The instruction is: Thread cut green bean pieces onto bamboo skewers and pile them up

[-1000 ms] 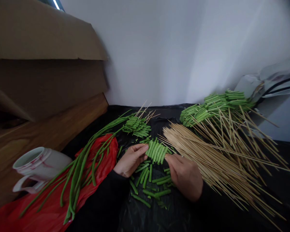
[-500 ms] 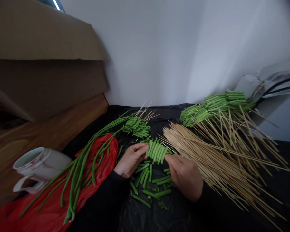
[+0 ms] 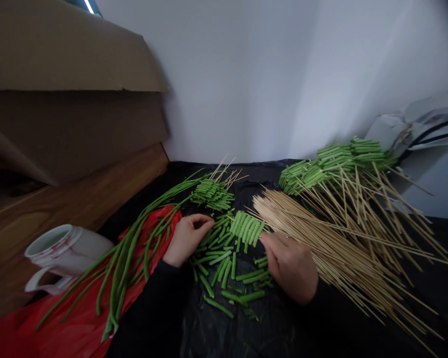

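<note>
My right hand [image 3: 289, 263] pinches a bamboo skewer threaded with a row of short green bean pieces [image 3: 247, 227], held just above the black sheet. My left hand [image 3: 186, 237] has its fingers curled over the loose cut bean pieces [image 3: 224, 271] to the left of that skewer; what it grips, if anything, I cannot make out. A big heap of bare bamboo skewers [image 3: 339, 233] fans out to the right of my right hand. Both sleeves are black.
Long uncut green beans [image 3: 134, 243] lie across a red plastic bag [image 3: 78, 318] at left, beside a white mug [image 3: 56, 253]. Finished bean skewers are stacked at centre back [image 3: 212, 193] and back right [image 3: 332, 161]. Cardboard [image 3: 70, 89] stands left, a white wall behind.
My left hand let go of the bean skewer and moved left down to the loose pieces. My right hand keeps the skewer, shifted slightly up and right.
</note>
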Tool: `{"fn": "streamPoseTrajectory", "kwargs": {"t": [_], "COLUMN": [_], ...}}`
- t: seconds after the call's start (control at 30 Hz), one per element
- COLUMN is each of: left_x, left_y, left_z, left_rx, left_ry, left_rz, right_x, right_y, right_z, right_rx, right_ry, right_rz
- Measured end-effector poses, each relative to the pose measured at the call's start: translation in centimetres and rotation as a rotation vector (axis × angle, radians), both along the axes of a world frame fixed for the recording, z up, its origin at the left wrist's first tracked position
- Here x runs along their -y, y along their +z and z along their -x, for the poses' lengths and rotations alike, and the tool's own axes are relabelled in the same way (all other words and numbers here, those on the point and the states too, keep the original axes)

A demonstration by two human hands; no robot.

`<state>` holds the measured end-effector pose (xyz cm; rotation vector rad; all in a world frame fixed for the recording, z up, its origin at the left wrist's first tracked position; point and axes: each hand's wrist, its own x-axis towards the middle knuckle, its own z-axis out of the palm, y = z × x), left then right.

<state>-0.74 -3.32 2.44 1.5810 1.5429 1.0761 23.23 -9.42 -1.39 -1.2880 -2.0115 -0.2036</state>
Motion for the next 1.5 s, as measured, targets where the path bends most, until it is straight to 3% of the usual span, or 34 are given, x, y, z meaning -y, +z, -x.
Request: {"fn": "streamPoseTrajectory", "kwargs": {"t": [0.17,0.37,0.47,0.57,0.63,0.77,0.87,1.5], "left_x": [-0.1,0.0,0.0,0.0,0.1,0.4,0.6,0.6], "left_y": [-1.1,-1.3,-1.2,-0.9,-0.7,-0.7,-0.9,-0.9], "left_z": [1.1,1.3,0.9,0.1,-0.6,-1.8,-2.2,-2.3], "left_rx": [-0.322,-0.378,-0.379,-0.228,-0.020,0.496,0.748,0.848], "left_ry": [-0.049,-0.151,-0.127,-0.061,-0.022,-0.034,-0.073,-0.090], "left_rz": [0.006,0.079,-0.023,-0.120,-0.088,0.171,0.325,0.334], "right_x": [0.0,-0.1,-0.1,-0.1,0.0,0.1,0.2,0.4], "right_y": [-0.1,-0.2,-0.2,-0.2,-0.2,-0.2,-0.2,-0.1], "right_z": [0.0,0.0,0.0,0.0,0.1,0.2,0.3,0.5], "right_rx": [-0.006,-0.004,-0.002,0.004,0.003,-0.006,-0.002,0.026], "right_ry": [0.009,0.008,0.010,0.003,0.004,0.028,0.041,0.036], "right_rz": [-0.002,-0.002,-0.002,-0.004,-0.008,0.001,0.002,0.012]}}
